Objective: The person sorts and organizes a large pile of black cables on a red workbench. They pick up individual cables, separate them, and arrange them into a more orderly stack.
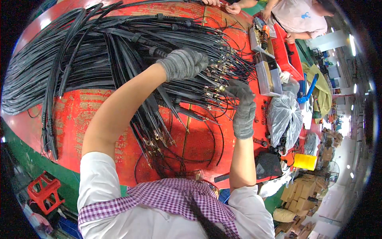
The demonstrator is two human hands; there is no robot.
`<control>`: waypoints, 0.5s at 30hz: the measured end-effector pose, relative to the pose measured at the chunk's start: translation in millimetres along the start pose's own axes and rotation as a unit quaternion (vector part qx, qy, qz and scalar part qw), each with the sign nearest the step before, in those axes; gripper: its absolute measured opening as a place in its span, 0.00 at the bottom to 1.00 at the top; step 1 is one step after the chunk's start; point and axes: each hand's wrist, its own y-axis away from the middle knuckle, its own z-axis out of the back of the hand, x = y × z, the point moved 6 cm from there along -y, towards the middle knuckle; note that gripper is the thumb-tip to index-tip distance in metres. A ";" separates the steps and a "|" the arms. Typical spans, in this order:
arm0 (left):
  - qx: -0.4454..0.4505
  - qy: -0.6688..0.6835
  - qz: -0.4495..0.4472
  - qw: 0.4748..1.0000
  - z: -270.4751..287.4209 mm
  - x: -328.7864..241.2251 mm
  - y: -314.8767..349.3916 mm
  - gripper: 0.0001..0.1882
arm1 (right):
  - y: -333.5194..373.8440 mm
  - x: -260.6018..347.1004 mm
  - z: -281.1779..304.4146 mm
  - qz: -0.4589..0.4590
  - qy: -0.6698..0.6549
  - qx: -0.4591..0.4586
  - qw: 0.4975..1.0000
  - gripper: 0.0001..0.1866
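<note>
A thick pile of black cables lies across the red table, its many thin ends with metal terminals fanned out toward the right. My left hand, in a grey knitted glove, is closed over the cables just short of those ends; the part inside the fist is hidden. My right hand, gloved too, reaches up from the right with its fingertips pinched at a cable end beside a brass-coloured terminal. Nearer to me, another bunch of cables crosses the pile, its terminals hanging toward the table's front edge.
Parts bins and a red crate stand on the right. A clear plastic bag of dark parts and a yellow spool sit nearer. Across the table, people work at the far edge. A red stool stands on the floor at left.
</note>
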 end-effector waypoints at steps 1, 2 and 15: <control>0.002 0.016 -0.008 1.000 -0.6 2.0 -0.2 0.15 | -1.2 5.5 1.1 0.044 0.017 -0.018 0.999 0.37; 0.004 0.032 -0.017 0.999 -2.4 5.9 -0.1 0.15 | -2.1 11.0 2.0 0.088 0.033 -0.037 0.995 0.34; 0.171 0.264 0.030 0.949 13.0 -1.0 16.2 0.11 | 6.1 15.6 -5.8 0.056 0.024 -0.010 0.998 0.37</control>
